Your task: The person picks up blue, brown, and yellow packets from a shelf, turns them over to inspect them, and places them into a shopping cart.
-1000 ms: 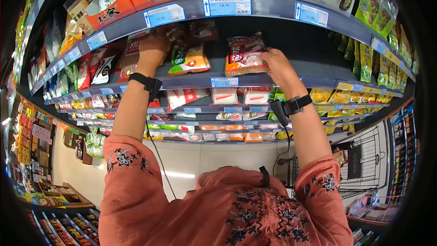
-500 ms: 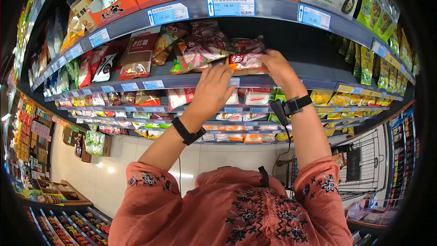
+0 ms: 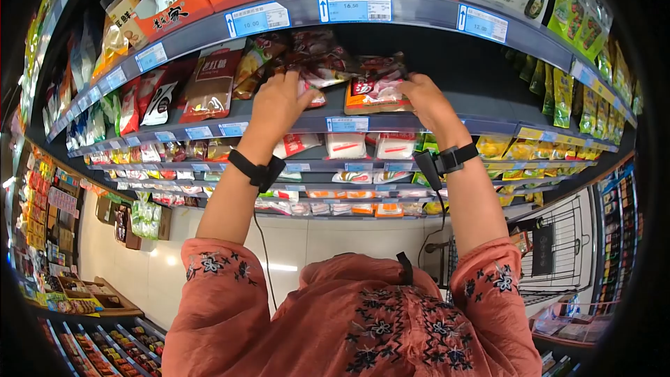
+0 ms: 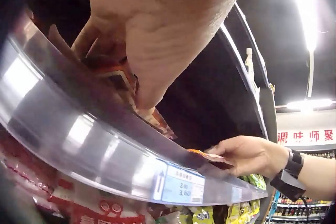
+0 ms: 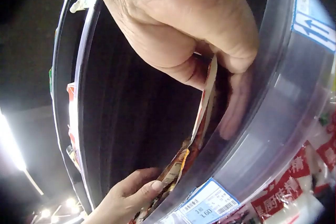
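Note:
At the front of the middle shelf (image 3: 488,108), my right hand (image 3: 429,101) pinches the right edge of a red and orange soup seasoning packet (image 3: 363,101). In the right wrist view, the packet's pale edge (image 5: 206,95) stands between the thumb and fingers. My left hand (image 3: 276,108) grips a red seasoning packet (image 3: 317,100) to its left, mostly covered by the hand. The left wrist view shows the thumb and fingers on either side of this packet (image 4: 123,79). More dark red packets (image 3: 321,56) lie heaped behind both hands.
A brown sugar bag (image 3: 209,80) leans left of the left hand. Overhead, a shelf edge with price labels (image 3: 356,8) carries boxes and bags. Lower shelves hold white bags (image 3: 345,146). A shopping cart (image 3: 565,244) stands behind on the right.
My left hand came from the far left to the right packet's front, then moved back left to the neighbouring packet. Red packets now lie over the green and yellow one. The right hand kept its hold.

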{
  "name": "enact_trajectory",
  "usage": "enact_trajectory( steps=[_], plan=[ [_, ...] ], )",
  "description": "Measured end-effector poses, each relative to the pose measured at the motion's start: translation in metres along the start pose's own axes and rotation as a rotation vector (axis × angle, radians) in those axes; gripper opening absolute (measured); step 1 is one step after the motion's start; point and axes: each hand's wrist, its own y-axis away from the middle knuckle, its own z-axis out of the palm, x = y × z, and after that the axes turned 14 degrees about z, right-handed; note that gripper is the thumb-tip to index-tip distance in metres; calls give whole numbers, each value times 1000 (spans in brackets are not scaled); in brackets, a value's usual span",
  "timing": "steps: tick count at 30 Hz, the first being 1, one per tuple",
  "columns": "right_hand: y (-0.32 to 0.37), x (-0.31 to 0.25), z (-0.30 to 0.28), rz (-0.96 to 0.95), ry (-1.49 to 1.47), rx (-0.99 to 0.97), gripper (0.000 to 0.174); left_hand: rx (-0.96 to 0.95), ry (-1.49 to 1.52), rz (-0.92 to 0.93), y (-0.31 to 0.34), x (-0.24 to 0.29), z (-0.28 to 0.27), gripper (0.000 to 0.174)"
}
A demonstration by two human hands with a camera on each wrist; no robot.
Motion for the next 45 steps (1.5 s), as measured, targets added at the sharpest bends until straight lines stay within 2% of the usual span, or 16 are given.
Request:
enact_trajectory(
  steps=[5,9,10,12,16,20,21,24,26,27,30,31,35,39,42,45],
  plan=[
    [14,-10,1,17,-99,-82,38,-4,-32,70,-4,-18,6,26],
    [-2,0,-1,13,-263,-91,38,109,-97,-28,-17,-31,-1,21],
    [-4,4,-5,20,-317,-119,33,133,-98,-47,-20,-29,-1,22],
    [13,-6,-7,33,-426,-176,24,181,-97,-83,-33,-15,-14,22],
    [24,4,-20,-14,-473,-197,19,302,-7,-113,-50,19,-12,19],
    [68,8,-26,-38,-632,-212,22,463,112,45,-60,75,-3,9],
    [74,18,-26,-44,-649,-206,21,382,102,19,-60,93,1,9],
    [94,45,-32,28,-729,-265,15,199,308,250,-42,134,9,13],
    [115,51,-34,105,-860,-303,12,245,317,315,-32,147,3,19],
    [112,66,-40,89,-852,-352,17,264,320,350,-27,150,0,23],
    [111,66,-34,121,-837,-355,24,159,679,124,-13,139,2,26],
    [106,69,-30,95,-827,-355,32,185,886,-6,-9,140,-2,23],
    [105,52,-15,34,-804,-467,42,367,704,-42,-9,103,8,24],
    [87,61,-11,98,-791,-460,42,190,523,-85,-28,66,16,32],
    [79,67,-8,108,-841,-373,39,-104,535,-173,-42,56,23,38],
    [81,69,-8,119,-828,-328,37,-193,681,-184,-53,63,24,39]
  ],
)
